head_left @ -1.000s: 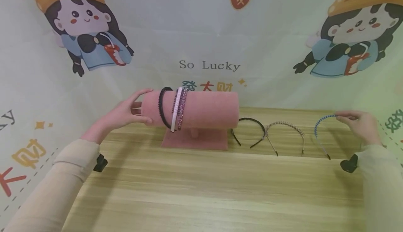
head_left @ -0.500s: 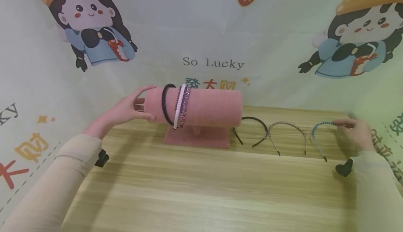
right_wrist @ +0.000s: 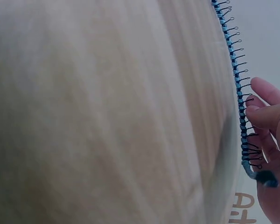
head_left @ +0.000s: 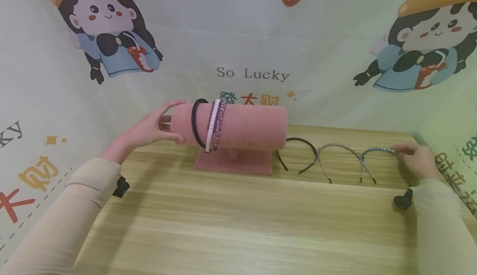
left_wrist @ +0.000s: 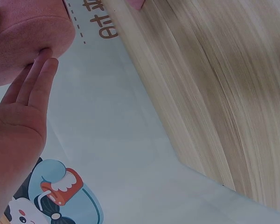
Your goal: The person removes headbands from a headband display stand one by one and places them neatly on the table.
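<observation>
My left hand [head_left: 147,131] grips the left end of a pink headband stand [head_left: 253,126], thumb in front and a finger over the top. In the left wrist view other fingers [left_wrist: 39,88] press against the roll's end face. A black headband [head_left: 194,126], a white headband [head_left: 211,128] and a glittery purple-pink headband [head_left: 220,126] hang on the roll's left half. At the right, my right hand [head_left: 419,161] pinches the arch of a blue toothed headband [head_left: 376,149]; its teeth show in the right wrist view. The headband's right leg is hidden by the hand.
Between the stand and the blue headband, a black headband [head_left: 307,144] and a pinkish-beige coiled headband [head_left: 337,145] lie on the wooden table [head_left: 242,221]. A printed cloth backdrop [head_left: 249,51] rises behind and at both sides. Black wrist mounts sit below both cuffs.
My right hand has moved left with the blue headband, which is now lower and beside the beige one. My left hand stays on the stand. The head view has shifted slightly.
</observation>
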A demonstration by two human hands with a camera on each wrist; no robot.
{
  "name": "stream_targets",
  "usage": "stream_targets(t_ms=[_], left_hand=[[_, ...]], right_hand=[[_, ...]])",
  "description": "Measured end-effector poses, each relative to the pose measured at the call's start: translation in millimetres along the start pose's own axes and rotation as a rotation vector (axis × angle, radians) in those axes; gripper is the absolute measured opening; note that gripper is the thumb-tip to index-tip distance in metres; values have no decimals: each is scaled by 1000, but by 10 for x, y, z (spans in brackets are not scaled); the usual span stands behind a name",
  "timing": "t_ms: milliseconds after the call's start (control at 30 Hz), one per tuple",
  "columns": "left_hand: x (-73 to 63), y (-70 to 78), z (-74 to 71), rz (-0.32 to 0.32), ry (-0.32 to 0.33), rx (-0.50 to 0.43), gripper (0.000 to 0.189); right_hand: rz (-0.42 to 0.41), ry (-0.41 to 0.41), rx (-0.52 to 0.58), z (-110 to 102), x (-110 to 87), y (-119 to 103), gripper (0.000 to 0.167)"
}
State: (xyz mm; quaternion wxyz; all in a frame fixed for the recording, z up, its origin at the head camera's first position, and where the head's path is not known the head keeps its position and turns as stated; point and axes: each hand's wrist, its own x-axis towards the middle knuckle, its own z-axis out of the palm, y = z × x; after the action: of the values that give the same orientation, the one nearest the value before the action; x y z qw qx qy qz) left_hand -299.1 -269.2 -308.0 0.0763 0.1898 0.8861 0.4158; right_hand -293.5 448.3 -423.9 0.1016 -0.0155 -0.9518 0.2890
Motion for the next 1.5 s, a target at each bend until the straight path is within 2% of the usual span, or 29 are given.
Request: stream_targets(t_ms=[167,533,900,1133,1200,1367,1500], left_hand=[[-19,-4,-4,-4,3,9,94],[-7,-4,-3,7,5,12,93],[10,-12,-3,8,3,8,93],[14,-10,-4,4,2,12,93],[17,-7,-6,8,0,12,94],[22,1,-19,8,-7,11,94],[16,40,-28,8,-14,32,95]], right_hand=[[7,20,-23,26,3,-18,26],[31,15,73,67,-6,6,29],[36,11,87,88,-17,24,47],[104,-57,114,9,-67,-63,72],[96,-45,97,-12,-69,-88,74],[13,21,26,-40,-46,-146,72],[-26,27,82,-78,-14,-232,73]])
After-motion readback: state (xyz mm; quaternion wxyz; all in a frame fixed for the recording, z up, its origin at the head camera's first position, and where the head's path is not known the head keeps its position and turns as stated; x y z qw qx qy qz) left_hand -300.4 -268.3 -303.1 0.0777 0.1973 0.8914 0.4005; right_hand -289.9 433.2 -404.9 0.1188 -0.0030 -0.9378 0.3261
